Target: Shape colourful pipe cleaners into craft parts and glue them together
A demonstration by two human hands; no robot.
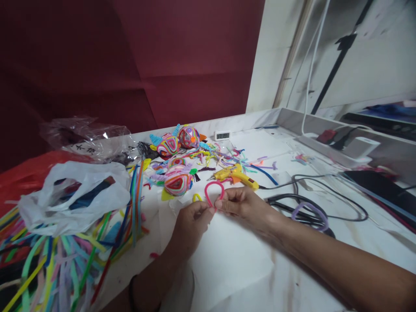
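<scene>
A pink pipe cleaner point(213, 183), bent into a rounded loop, stands up between my two hands above a white sheet point(232, 260). My left hand point(194, 221) pinches its lower end. The fingers of my right hand point(235, 202) are closed on the loop's right side, close to my left fingertips. Just behind my left hand lies a small yellow curved piece point(196, 197). A yellow glue gun point(234, 172) rests beyond my right hand, its nozzle pointing left. Colourful coiled pipe-cleaner figures point(178, 184) lie farther back on the left.
Many loose pipe cleaners point(58, 268) and a white plastic bag point(78, 195) fill the left side. Black cables point(292, 201) and a purple ring point(310, 216) lie on the right. A small digital display point(222, 135) stands at the back, beside scattered scraps.
</scene>
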